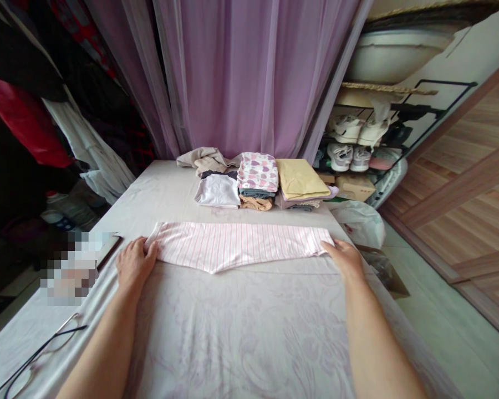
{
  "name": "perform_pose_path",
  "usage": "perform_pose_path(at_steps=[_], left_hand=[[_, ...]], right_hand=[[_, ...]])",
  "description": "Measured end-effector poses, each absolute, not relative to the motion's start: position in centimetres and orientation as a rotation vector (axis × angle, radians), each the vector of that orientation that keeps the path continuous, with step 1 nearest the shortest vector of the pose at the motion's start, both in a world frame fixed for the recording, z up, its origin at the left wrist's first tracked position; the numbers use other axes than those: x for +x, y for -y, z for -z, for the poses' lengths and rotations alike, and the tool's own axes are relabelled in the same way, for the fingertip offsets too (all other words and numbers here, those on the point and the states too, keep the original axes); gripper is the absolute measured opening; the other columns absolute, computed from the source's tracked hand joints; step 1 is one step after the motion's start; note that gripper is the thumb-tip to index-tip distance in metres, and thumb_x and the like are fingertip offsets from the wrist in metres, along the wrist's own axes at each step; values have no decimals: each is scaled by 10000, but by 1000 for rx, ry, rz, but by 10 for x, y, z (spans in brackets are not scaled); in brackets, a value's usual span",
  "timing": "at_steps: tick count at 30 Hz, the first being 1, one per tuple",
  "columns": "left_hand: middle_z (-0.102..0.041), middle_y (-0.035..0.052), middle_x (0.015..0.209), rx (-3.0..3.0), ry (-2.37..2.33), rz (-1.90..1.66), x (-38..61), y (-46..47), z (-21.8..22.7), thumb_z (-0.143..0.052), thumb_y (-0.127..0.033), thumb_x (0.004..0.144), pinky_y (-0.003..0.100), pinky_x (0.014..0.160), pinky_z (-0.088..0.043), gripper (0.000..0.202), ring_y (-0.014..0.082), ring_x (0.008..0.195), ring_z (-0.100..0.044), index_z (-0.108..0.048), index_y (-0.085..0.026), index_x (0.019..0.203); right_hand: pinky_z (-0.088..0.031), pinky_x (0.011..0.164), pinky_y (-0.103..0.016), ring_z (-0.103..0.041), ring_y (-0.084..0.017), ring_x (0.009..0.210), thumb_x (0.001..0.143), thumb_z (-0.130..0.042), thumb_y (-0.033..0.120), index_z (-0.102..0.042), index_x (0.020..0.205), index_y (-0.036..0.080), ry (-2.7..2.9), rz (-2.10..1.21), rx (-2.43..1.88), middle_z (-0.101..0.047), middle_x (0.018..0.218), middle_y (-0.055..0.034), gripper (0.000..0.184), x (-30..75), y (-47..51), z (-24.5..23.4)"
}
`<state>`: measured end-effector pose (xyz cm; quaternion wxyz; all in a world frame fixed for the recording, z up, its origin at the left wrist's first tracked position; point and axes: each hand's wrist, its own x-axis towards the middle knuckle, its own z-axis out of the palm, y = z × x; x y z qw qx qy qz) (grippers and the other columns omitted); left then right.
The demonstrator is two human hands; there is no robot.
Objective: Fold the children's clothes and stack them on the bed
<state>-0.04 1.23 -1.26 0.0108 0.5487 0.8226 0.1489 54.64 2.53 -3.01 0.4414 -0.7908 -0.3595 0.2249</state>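
A pink-and-white striped garment (pixel 237 245) lies folded into a long strip across a bed with a pale patterned sheet (pixel 241 332). My left hand (pixel 135 263) grips its left end, fingers curled onto the cloth. At the right end, my right hand (pixel 345 257) pinches the fabric's corner. Both arms reach forward over the sheet.
Folded clothes stand in piles at the far edge: a white-and-dark pile (pixel 218 189), a heart-print pile (pixel 258 174), a yellow pile (pixel 301 180). Glasses (pixel 41 354) lie near left. A shoe rack (pixel 366 141) stands right, a curtain (pixel 249 77) behind, hanging clothes left.
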Motion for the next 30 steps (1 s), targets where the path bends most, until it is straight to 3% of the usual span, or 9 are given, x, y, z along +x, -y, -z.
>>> perform_pose_path(at_steps=[6,14,21,26,30], left_hand=[[-603,171,1323,1720,-2557,-471,1,-11,11,-425,-413,938,472,1053,-374,450,326,1253,-519,-599,-120,1231],[-615,168,1303,1711,-2550,-518,2,-10,12,-399,-417,936,457,1046,-363,467,321,1238,-524,-596,-121,1238],[-635,158,1266,1699,-2527,-561,2,-8,12,-392,-414,936,472,1038,-356,444,325,1225,-529,-605,-146,1219],[-657,154,1221,1709,-2520,-595,3,-6,10,-394,-393,937,471,1027,-363,426,322,1194,-550,-616,-149,1206],[-640,155,1262,1700,-2505,-605,2,-7,12,-406,-394,935,479,1055,-337,435,324,1223,-531,-614,-142,1222]], right_hand=[[-531,622,-275,-635,-152,711,402,-767,304,-590,908,211,452,-743,-1446,-653,774,24,544,510,-26,35],[-421,481,-190,-568,-110,604,410,-754,309,-615,862,183,459,-662,-1428,-631,724,36,490,479,-31,20],[-403,467,-174,-533,-76,534,488,-748,320,-629,878,176,588,-788,-1272,-634,701,43,433,413,-44,-18],[-437,508,-213,-557,-105,553,588,-678,352,-631,937,176,838,-839,-1337,-643,712,30,394,354,-52,-23],[-474,617,-269,-582,-157,652,709,-592,313,-665,938,192,1298,-563,-1516,-647,728,4,270,317,-46,-9]])
